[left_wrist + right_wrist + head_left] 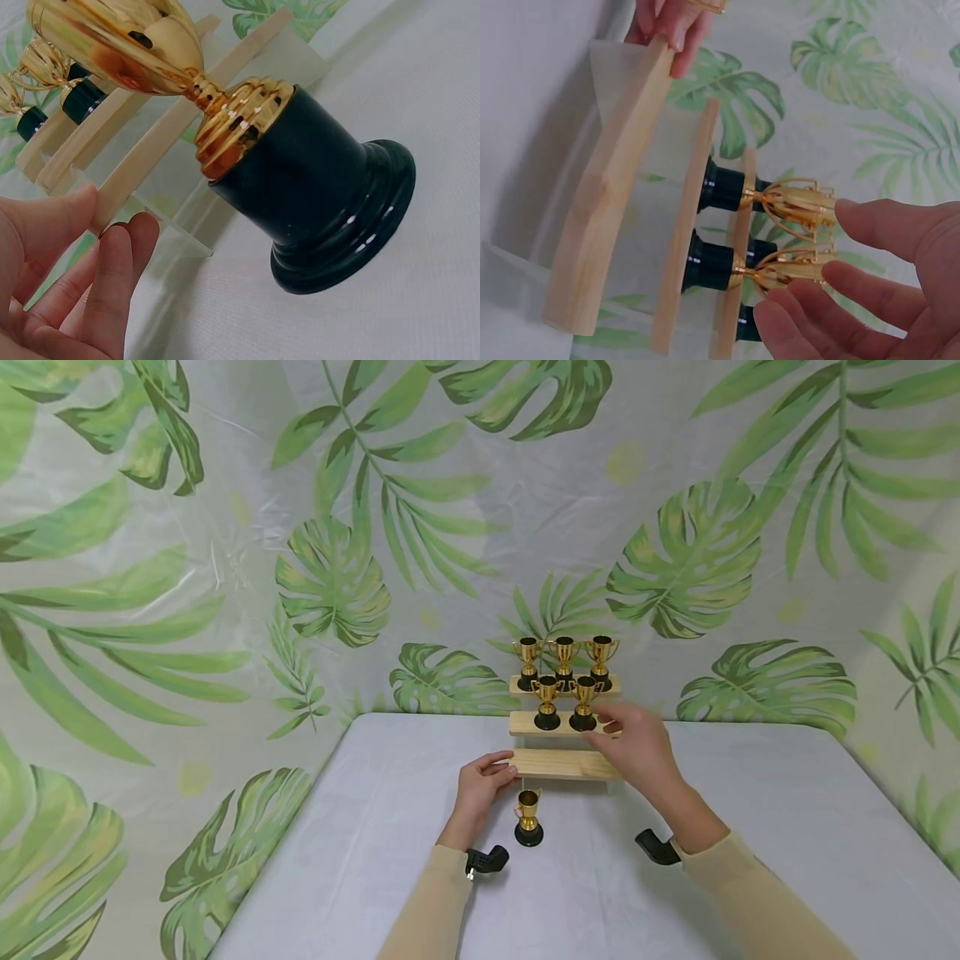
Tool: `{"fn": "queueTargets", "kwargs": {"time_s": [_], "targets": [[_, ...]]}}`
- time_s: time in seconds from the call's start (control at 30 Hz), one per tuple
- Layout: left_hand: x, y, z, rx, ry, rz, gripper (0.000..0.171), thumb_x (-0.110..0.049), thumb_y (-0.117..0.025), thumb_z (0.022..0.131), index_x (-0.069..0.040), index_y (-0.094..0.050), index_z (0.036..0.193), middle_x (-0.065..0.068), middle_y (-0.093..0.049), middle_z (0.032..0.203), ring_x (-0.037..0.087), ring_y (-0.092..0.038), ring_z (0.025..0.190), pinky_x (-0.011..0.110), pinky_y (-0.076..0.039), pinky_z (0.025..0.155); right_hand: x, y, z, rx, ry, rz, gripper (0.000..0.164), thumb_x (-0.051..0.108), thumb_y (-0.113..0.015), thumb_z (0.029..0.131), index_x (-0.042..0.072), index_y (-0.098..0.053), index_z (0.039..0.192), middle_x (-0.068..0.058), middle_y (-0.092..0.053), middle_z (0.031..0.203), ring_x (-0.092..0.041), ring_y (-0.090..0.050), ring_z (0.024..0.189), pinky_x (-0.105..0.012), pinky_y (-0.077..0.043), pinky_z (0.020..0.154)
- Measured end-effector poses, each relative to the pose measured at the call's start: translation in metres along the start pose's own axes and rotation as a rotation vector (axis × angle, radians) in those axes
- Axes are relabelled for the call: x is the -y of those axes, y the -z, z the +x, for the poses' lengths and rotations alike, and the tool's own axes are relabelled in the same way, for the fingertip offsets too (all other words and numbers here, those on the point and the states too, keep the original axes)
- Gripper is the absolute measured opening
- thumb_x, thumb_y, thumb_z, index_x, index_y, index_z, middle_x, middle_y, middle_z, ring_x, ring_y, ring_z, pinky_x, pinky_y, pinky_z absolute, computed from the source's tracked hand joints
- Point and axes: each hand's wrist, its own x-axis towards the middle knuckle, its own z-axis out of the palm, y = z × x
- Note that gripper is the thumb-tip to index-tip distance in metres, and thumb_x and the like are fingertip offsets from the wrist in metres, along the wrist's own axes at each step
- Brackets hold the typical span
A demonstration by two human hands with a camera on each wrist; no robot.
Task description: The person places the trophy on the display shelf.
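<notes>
A three-tier wooden display stand [564, 763] carries small gold trophies with black bases. Three trophies stand on the top tier, and two, one of them the right-hand trophy [584, 703], are on the middle tier. My left hand [480, 789] pinches the left end of the lowest board [142, 169] between thumb and fingers. Beside the middle-tier trophies, my right hand [637, 747] has its fingers spread and slightly bent, with nothing gripped. In the right wrist view its fingertips [847, 214] are close to the gold cups; whether they touch cannot be told.
Another trophy [528, 818] stands upright on the white-covered table [405, 827], in front of the stand and right of my left wrist. A leaf-patterned sheet [450, 568] hangs behind the stand. Each wrist wears a black device, such as the right one [657, 847].
</notes>
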Motion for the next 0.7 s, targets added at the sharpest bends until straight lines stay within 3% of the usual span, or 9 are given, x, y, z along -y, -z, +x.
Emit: {"fn": "queueTargets", "kwargs": {"time_s": [0.2, 0.7], "targets": [[0.0, 0.001, 0.0, 0.006, 0.003, -0.002, 0.033, -0.001, -0.076, 0.089, -0.001, -0.071, 0.121, 0.016, -0.074, 0.101, 0.025, -0.073, 0.092, 0.04, -0.058, 0.088, -0.003, -0.005, -0.01, 0.023, -0.038, 0.014, 0.049, 0.032, -0.079, 0.089, 0.009, -0.068, 0.131, -0.012, -0.069, 0.112, -0.031, -0.068, 0.098, -0.049, -0.056, 0.076], [0.001, 0.001, 0.001, -0.003, 0.007, 0.006, 0.033, -0.001, -0.076, 0.088, 0.0, -0.071, 0.121, 0.016, -0.074, 0.099, 0.026, -0.073, 0.091, 0.04, -0.058, 0.088, 0.0, -0.02, -0.029, 0.051, -0.073, 0.011, 0.046, 0.026, -0.081, 0.087, 0.007, -0.069, 0.128, -0.01, -0.071, 0.108, -0.031, -0.068, 0.098, -0.046, -0.057, 0.075]]}}
